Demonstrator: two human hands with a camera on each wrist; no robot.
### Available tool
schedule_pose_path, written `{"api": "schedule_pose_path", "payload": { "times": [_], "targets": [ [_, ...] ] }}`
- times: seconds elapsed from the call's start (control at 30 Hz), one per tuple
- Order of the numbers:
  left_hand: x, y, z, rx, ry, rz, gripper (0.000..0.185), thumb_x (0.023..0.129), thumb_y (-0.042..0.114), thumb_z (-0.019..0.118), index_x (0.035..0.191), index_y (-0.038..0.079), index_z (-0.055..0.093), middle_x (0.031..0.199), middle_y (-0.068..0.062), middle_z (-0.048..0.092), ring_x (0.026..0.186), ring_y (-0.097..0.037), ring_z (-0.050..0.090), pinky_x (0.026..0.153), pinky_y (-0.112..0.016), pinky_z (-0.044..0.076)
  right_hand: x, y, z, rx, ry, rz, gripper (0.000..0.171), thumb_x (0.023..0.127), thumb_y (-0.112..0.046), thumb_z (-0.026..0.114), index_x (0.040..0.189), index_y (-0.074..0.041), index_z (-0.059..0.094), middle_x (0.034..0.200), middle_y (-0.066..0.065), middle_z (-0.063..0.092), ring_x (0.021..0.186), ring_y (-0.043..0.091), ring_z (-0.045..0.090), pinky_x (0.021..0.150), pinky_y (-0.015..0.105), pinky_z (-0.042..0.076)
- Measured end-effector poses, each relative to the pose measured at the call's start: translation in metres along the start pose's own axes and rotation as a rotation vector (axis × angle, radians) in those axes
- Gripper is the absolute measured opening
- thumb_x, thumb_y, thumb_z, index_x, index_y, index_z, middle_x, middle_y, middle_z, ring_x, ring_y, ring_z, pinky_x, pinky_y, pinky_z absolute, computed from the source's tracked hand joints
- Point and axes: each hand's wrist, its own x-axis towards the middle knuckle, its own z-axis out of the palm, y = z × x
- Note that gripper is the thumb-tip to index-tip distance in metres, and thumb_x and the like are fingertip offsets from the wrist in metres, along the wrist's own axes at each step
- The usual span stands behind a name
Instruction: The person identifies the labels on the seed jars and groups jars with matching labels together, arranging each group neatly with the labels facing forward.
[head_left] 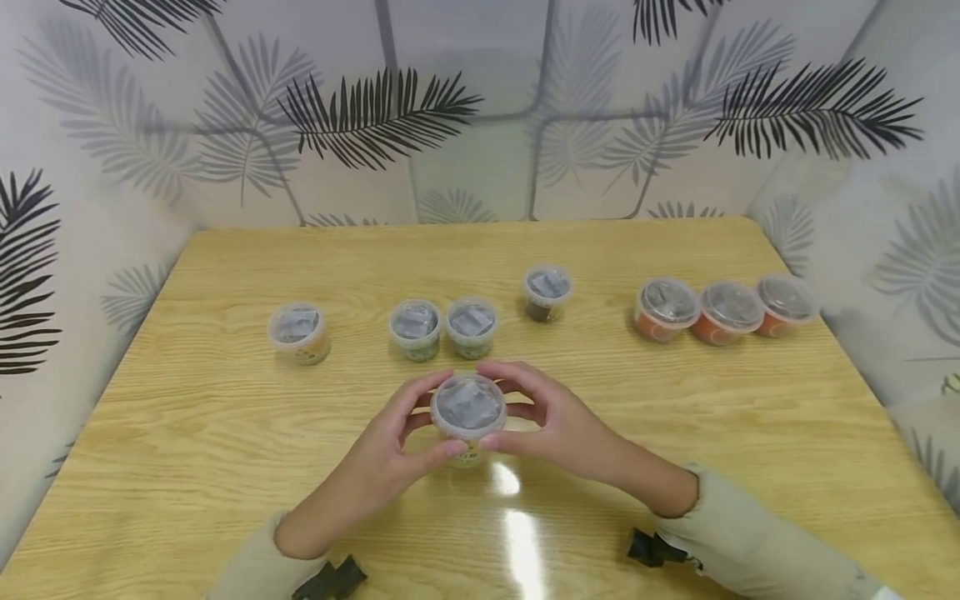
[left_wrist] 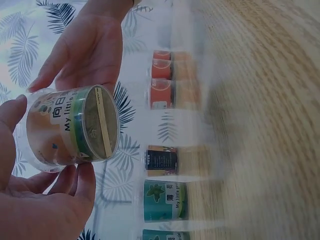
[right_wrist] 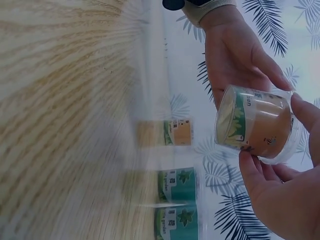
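Note:
Both hands hold a clear plastic seed-kit cup (head_left: 468,408) with an orange label and a clear lid, raised above the table. My left hand (head_left: 393,446) curls round its left side, thumb at the front and fingers behind. The right hand (head_left: 551,421) grips the opposite side in the same manner. In the left wrist view, a wooden stick (left_wrist: 103,122) and brownish contents show through the base of the cup. Through the lid, a grey packet (head_left: 468,404) is visible. The right wrist view shows bees and green on the label.
Behind the hands stand two green-labelled cups (head_left: 415,329), with a dark-labelled cup (head_left: 547,292) farther right. An orange-labelled cup (head_left: 300,333) is at left. Three red cups (head_left: 727,312) line the right side of the wooden table (head_left: 225,433). Leaf-patterned cloth (head_left: 480,158) surrounds the table's back and sides.

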Motion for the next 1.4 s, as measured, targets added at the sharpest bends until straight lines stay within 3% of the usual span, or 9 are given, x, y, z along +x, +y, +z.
{"api": "schedule_pose_path", "payload": {
  "times": [0.23, 0.53, 0.8, 1.1, 1.23, 1.4],
  "targets": [
    [-0.006, 0.000, -0.012, 0.014, 0.004, -0.093, 0.070, 0.083, 0.013, 0.071, 0.141, 0.018, 0.032, 0.133, 0.000, 0.040, 0.120, -0.018, 0.040, 0.101, -0.028, 0.036, 0.011, 0.002, 0.013, -0.008, 0.017, -0.004, 0.067, 0.075, -0.006, 0.076, 0.134, -0.006, 0.046, 0.127, 0.006, 0.049, 0.117, 0.026, 0.046, 0.096, 0.033, 0.044],
    [-0.005, -0.004, -0.030, 0.115, -0.003, -0.041, 0.070, 0.078, 0.016, 0.076, 0.137, 0.020, 0.038, 0.133, 0.002, 0.042, 0.119, -0.017, 0.042, 0.100, -0.029, 0.038, 0.016, 0.004, 0.008, -0.048, -0.032, -0.019, 0.064, 0.079, -0.009, 0.074, 0.136, -0.008, 0.044, 0.130, 0.005, 0.045, 0.117, 0.025, 0.047, 0.095, 0.032, 0.044],
    [0.001, -0.007, -0.066, 0.248, 0.099, 0.021, 0.070, 0.076, 0.005, 0.077, 0.135, 0.012, 0.039, 0.129, -0.001, 0.044, 0.116, -0.016, 0.044, 0.096, -0.021, 0.040, 0.014, 0.006, -0.048, -0.086, 0.129, -0.049, 0.048, 0.088, -0.001, 0.062, 0.132, 0.000, 0.045, 0.130, 0.012, 0.046, 0.116, 0.030, 0.047, 0.094, 0.034, 0.045],
    [0.019, -0.014, -0.106, 0.463, 0.205, -0.072, 0.070, 0.079, 0.015, 0.076, 0.136, 0.004, 0.037, 0.127, -0.006, 0.044, 0.113, -0.021, 0.044, 0.089, -0.010, 0.040, 0.021, 0.019, -0.114, -0.207, 0.323, 0.040, 0.044, 0.093, -0.014, 0.057, 0.134, -0.002, 0.044, 0.134, 0.013, 0.043, 0.120, 0.027, 0.043, 0.093, 0.024, 0.044],
    [0.026, -0.023, -0.120, 0.528, 0.199, -0.091, 0.070, 0.081, 0.018, 0.074, 0.137, 0.002, 0.035, 0.127, -0.010, 0.042, 0.110, -0.024, 0.044, 0.089, -0.020, 0.044, 0.024, 0.023, -0.125, -0.256, 0.365, 0.053, 0.044, 0.093, -0.015, 0.057, 0.132, 0.000, 0.044, 0.134, 0.011, 0.043, 0.123, 0.024, 0.041, 0.095, 0.026, 0.042],
    [0.036, -0.036, -0.134, 0.631, 0.169, -0.113, 0.070, 0.081, 0.027, 0.073, 0.136, 0.000, 0.037, 0.128, -0.013, 0.042, 0.110, -0.026, 0.045, 0.090, -0.043, 0.044, 0.031, 0.017, -0.127, -0.283, 0.375, 0.050, 0.042, 0.093, -0.009, 0.057, 0.131, 0.004, 0.045, 0.134, 0.015, 0.041, 0.125, 0.028, 0.038, 0.102, 0.041, 0.036]
  ]
}}
